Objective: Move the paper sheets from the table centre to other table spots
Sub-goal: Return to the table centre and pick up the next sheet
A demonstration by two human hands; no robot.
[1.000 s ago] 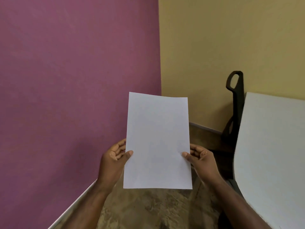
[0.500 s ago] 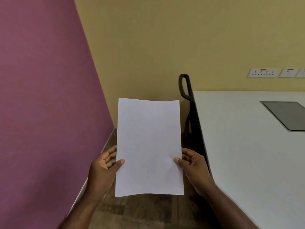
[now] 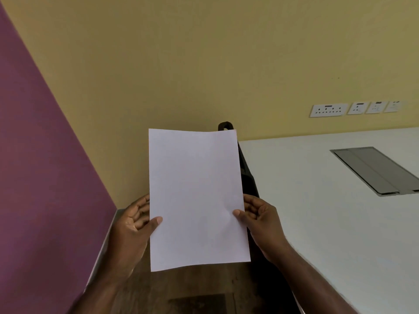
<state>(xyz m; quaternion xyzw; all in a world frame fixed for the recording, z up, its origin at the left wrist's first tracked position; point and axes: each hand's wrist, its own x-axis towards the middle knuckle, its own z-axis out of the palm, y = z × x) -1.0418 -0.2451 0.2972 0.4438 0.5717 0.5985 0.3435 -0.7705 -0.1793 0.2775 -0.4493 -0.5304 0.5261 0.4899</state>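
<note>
I hold a blank white paper sheet (image 3: 197, 196) upright in front of me, over the floor and left of the white table (image 3: 317, 211). My left hand (image 3: 133, 225) pinches its left edge, thumb on the front and fingers behind. My right hand (image 3: 260, 218) pinches the right edge the same way. The sheet is off the table and its top edge bows slightly. No other sheets are in view.
A grey cable hatch (image 3: 374, 171) is set into the table top at the right. A black chair back (image 3: 226, 126) stands between the sheet and the table's left edge. Wall sockets (image 3: 328, 110) sit on the yellow wall; a purple wall runs along the left.
The view has swung to the right, so more of the table, the hatch and the sockets now show. Both hands keep the same hold on the sheet.
</note>
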